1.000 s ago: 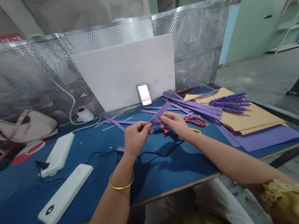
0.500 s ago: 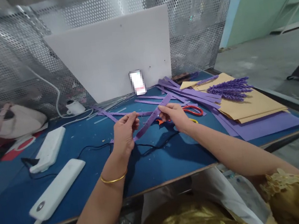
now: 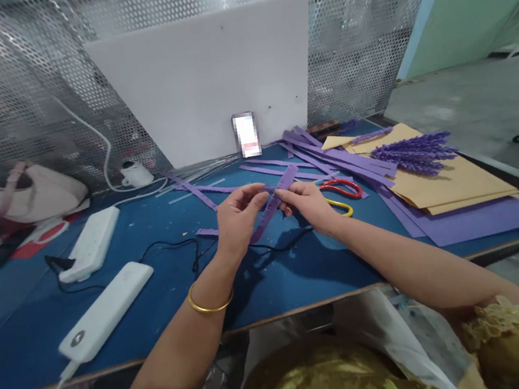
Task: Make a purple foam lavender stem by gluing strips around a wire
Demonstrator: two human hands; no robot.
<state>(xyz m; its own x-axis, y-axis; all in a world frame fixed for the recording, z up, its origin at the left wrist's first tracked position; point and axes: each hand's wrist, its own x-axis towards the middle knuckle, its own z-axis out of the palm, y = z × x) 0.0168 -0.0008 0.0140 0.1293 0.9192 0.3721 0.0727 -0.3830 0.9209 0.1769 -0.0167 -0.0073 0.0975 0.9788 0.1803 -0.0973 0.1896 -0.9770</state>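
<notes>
So in the head view, the right hand (image 3: 307, 207) was mostly closed, thumb and fingers pinching a purple strip (image 3: 271, 207) near its upper part. That strip was up over the middle of the blue table (image 3: 161, 318), slanting from upper right down to lower left, right between the two hands. The left hand (image 3: 240, 220) was half curled, with its thumb and forefinger brought close at the strip's left side. A bit of purple showed at those fingertips, but I honestly couldn't tell if they had a grip on it. There was a gold bangle (image 3: 210, 308) on the left wrist.

Just beside the right hand lay a red handle loop (image 3: 342, 181) and a yellow handle loop (image 3: 342, 207). Behind those, a messy pile of purple strips (image 3: 346, 160) ran toward the right, and a few loose strips (image 3: 199, 194) lay behind the left hand. Over on the right, a bunch of dark purple sprigs (image 3: 415, 154) rested on tan sheets (image 3: 451, 187), which overlapped a purple sheet (image 3: 489, 218).

A phone with a blurred-out screen (image 3: 247, 135) stood against a big white board (image 3: 210, 85). Off to the left were two long white units (image 3: 107, 312), a black cord (image 3: 167, 242), a small white device (image 3: 137, 174) and a pale handbag (image 3: 46, 189).
</notes>
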